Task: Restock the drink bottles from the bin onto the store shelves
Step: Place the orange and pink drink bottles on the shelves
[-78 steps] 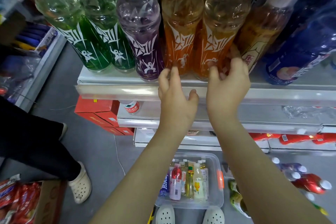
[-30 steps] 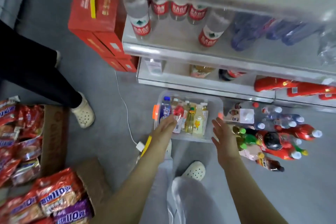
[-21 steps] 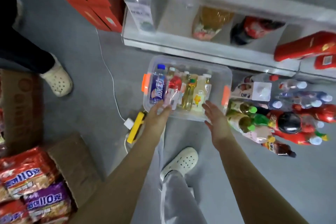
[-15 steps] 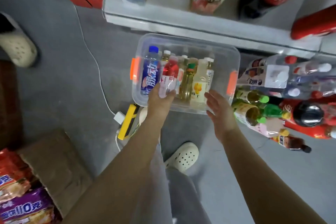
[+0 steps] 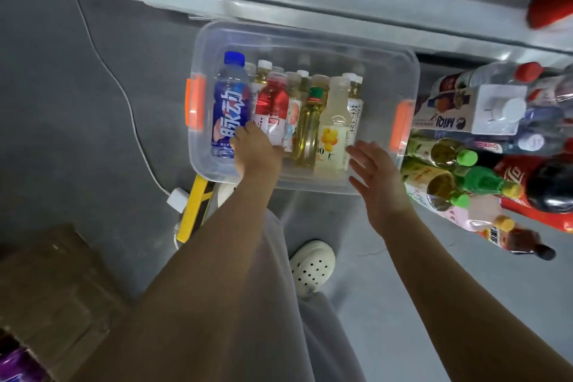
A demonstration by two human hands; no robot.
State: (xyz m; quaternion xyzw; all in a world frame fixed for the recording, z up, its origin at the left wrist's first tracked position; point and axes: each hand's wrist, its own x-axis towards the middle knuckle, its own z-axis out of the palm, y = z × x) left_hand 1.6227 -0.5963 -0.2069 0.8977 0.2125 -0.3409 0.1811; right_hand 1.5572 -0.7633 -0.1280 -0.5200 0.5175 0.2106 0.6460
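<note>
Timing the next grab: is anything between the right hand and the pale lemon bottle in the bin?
Nothing visible: the right hand hovers open beside the lemon bottle, and the bin has no lid.

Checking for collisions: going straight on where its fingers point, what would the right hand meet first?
The right hand would probably meet the pale yellow plastic bottle in the clear plastic bin; depth unclear.

Dim-ish, soft motion blur — edges warped

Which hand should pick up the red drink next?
Left. The left hand curls round the red bottle in the bin; the right hand hovers open beside the pale yellow bottle.
</note>
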